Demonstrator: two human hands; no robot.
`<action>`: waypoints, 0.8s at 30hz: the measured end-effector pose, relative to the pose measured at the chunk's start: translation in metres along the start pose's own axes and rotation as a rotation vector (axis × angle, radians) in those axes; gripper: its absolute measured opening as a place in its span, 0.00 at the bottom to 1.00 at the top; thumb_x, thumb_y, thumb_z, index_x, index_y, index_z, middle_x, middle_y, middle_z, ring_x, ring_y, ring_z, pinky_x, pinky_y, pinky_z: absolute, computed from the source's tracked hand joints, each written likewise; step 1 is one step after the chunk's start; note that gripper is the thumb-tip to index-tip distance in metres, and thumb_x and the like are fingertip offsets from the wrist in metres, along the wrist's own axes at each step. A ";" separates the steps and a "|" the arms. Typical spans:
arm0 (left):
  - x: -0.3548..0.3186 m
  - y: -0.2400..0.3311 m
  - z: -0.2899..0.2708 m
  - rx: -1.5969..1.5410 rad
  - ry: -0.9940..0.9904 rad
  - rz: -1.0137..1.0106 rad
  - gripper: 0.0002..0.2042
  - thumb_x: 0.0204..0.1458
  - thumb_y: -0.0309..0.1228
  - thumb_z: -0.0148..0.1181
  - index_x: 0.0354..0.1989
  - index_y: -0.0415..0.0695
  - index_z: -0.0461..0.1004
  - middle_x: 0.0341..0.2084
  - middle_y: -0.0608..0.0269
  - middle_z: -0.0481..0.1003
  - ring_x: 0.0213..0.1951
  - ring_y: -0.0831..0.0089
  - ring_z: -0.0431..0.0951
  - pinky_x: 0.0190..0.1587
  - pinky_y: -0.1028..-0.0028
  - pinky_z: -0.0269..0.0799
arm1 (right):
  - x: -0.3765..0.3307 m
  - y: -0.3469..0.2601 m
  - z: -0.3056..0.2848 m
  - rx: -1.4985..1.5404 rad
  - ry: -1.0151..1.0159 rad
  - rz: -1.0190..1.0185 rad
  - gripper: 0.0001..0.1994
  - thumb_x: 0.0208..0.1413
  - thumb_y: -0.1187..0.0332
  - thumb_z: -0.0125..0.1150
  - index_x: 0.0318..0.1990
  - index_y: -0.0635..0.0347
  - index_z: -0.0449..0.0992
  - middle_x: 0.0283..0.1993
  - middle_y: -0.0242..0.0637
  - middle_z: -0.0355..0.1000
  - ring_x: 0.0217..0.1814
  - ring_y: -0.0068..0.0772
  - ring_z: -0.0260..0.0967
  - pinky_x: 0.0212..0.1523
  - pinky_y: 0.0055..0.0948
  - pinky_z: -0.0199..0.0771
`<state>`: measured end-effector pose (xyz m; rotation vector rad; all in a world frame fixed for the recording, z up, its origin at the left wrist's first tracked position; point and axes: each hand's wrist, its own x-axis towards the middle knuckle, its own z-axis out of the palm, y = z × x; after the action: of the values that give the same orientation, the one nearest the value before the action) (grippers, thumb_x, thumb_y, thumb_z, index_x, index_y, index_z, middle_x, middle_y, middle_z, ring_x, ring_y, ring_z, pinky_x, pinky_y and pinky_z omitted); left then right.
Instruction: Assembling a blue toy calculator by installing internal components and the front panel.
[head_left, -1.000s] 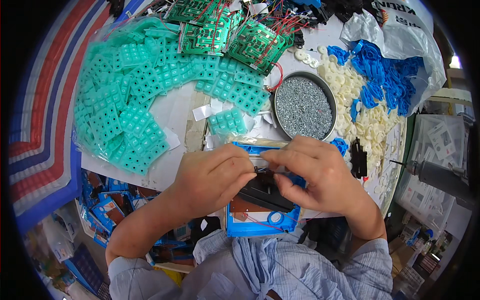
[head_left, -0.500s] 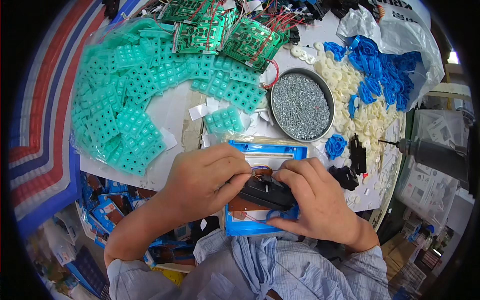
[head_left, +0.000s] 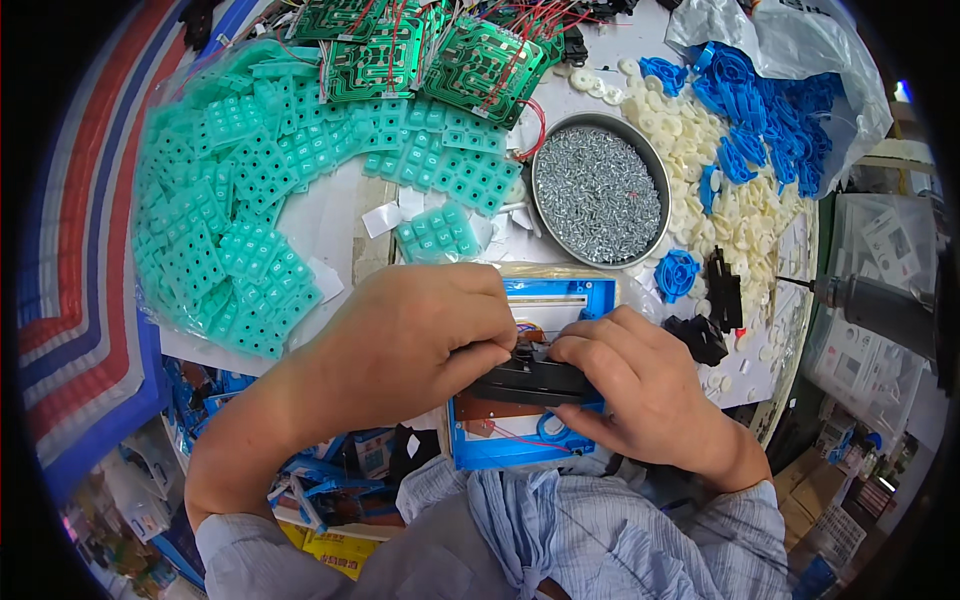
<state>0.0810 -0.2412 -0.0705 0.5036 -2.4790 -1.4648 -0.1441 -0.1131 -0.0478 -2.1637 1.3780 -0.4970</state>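
A blue rectangular plastic housing (head_left: 520, 462) lies at the table's near edge, with a brown board (head_left: 490, 410), a round blue part (head_left: 552, 427) and thin wires inside. Above it is a long black plastic part (head_left: 535, 385), slightly tilted. My right hand (head_left: 645, 380) grips its right end, thumb below and fingers on top. My left hand (head_left: 430, 325) is closed in a pinch at the part's upper left edge; what sits between its fingertips is hidden. Coloured wires (head_left: 528, 328) show just beyond the fingertips.
Beyond the housing stands a round metal bowl (head_left: 600, 190) of screws. Teal rubber keypads (head_left: 230, 220) are heaped at left, green circuit boards (head_left: 375, 60) behind. Cream discs (head_left: 690, 160), blue rings (head_left: 750, 110) and black parts (head_left: 722, 290) lie at right, near an electric screwdriver (head_left: 870, 305).
My left hand has turned and shifted slightly right, its fingertips now covering the wires seen there before. The black part has levelled out a little. The view has shifted slightly.
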 end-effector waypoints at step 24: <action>-0.003 0.008 -0.010 0.216 -0.098 0.022 0.05 0.49 0.28 0.66 0.31 0.42 0.76 0.29 0.60 0.74 0.31 0.56 0.78 0.32 0.60 0.72 | 0.005 0.002 0.000 0.000 -0.014 -0.040 0.28 0.36 0.69 0.73 0.50 0.66 0.74 0.45 0.42 0.74 0.39 0.42 0.72 0.38 0.37 0.76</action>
<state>0.0854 -0.2441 -0.0585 0.4505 -2.7278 -1.2488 -0.1434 -0.1188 -0.0487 -2.1944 1.3299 -0.4959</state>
